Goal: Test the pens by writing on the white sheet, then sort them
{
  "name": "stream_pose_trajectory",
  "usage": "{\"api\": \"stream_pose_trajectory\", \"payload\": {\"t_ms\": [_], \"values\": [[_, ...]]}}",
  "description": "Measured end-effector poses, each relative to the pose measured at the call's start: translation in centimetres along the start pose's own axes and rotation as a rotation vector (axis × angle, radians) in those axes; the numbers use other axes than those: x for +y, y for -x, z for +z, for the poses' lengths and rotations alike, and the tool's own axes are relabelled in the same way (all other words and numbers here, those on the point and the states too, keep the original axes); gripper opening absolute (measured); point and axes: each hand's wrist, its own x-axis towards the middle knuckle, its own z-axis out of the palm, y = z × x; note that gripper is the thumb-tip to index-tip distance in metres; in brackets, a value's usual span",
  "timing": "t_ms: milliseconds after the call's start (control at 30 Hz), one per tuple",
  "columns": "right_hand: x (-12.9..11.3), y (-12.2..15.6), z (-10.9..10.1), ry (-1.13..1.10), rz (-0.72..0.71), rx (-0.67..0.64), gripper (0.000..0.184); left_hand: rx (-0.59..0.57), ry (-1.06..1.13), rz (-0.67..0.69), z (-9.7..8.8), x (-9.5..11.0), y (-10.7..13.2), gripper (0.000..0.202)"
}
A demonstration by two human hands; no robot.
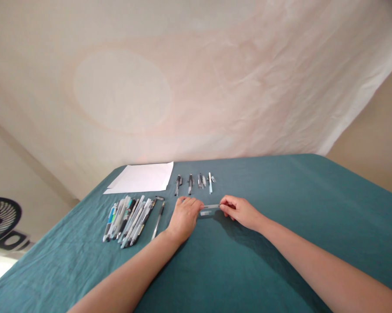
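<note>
A slim clear pen [211, 206] spans the gap between my two hands, roughly level. My left hand [184, 217] pinches its left end, and my right hand [237, 211] grips the right end between thumb and fingers. Just under the pen, a short clear piece, perhaps a pen cap [205, 213], lies on the cloth beside my left fingertips. Left of my left hand lies a single clear pen with a dark grip [158, 220], partly hidden by my wrist. A dark cap [159, 198] is near its upper end.
A heap of assorted pens [129, 219] lies at the left of the green tablecloth [297, 204]. Beyond my hands is a row of pens and parts, including a black pen [190, 184] and a pale pen [210, 183]. White paper sheets [142, 177] lie at the back left.
</note>
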Motion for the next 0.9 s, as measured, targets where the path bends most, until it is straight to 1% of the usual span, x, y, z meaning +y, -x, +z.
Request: {"api": "stream_pose_trajectory", "payload": {"t_ms": [67,133,233,400,500,667,767,900], "values": [[0.05,-0.04,-0.01,-0.003,0.0,0.001,0.024,0.017,0.021,0.004,-0.09,0.05,0.02,0.016],[0.03,-0.04,-0.05,0.013,-0.013,0.002,0.024,0.01,0.016,0.023,-0.3,0.13,0.03,0.015],[-0.07,0.05,-0.06,0.036,-0.033,0.0,0.023,-0.008,-0.019,0.027,-0.43,0.14,0.0,0.019],[0.07,0.1,0.05,0.035,-0.041,0.016,0.021,-0.037,-0.006,-0.009,0.24,-0.08,-0.02,0.021],[0.23,0.01,0.06,0.02,-0.037,0.022,0.02,-0.023,0.03,-0.019,0.3,0.0,0.03,0.018],[0.28,-0.01,0.11,0.028,-0.05,0.017,0.019,-0.011,0.008,0.051,-0.5,0.37,0.04,0.014],[0.31,0.03,0.16,0.041,-0.06,0.022,0.017,-0.006,-0.013,0.03,-0.56,0.2,0.0,0.019],[0.32,0.03,0.06,0.026,-0.05,0.036,0.018,-0.004,-0.016,-0.008,-0.08,-0.33,0.02,0.022]]}}
